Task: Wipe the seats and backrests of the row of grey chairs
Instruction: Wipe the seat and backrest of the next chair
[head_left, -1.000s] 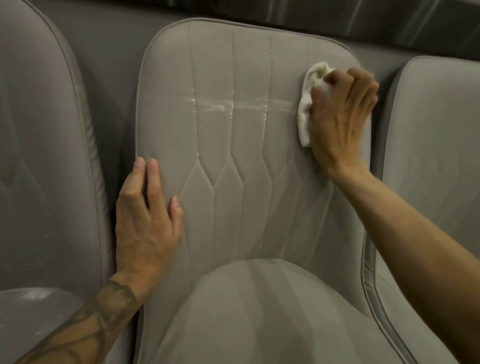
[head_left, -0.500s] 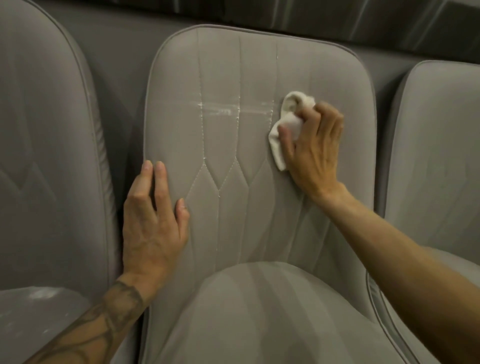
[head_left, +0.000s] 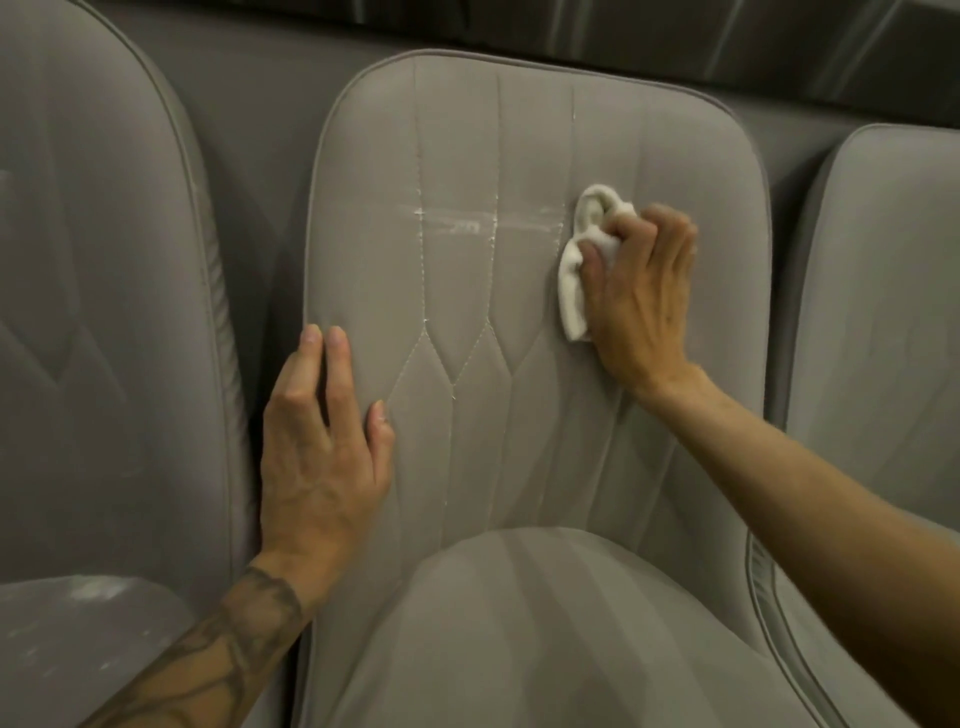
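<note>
Cloth (head_left: 575, 283) leftward now, in R hand (head_left: 640, 299) grip; L hand (head_left: 318, 460) flat on mid of 3 chairs (head_left: 467, 135).

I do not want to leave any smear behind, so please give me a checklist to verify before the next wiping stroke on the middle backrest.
1. Grip of right hand on white cloth: ok.
2. Contact of cloth with middle backrest: ok.
3. Bracing by left hand at the backrest's left edge: ok.
4. Removal of white streak left of the cloth: not ok.
5. Cleanliness of the cloth's hidden face: cannot tell.
6. Pale marks on left chair's seat gone: not ok.
</note>
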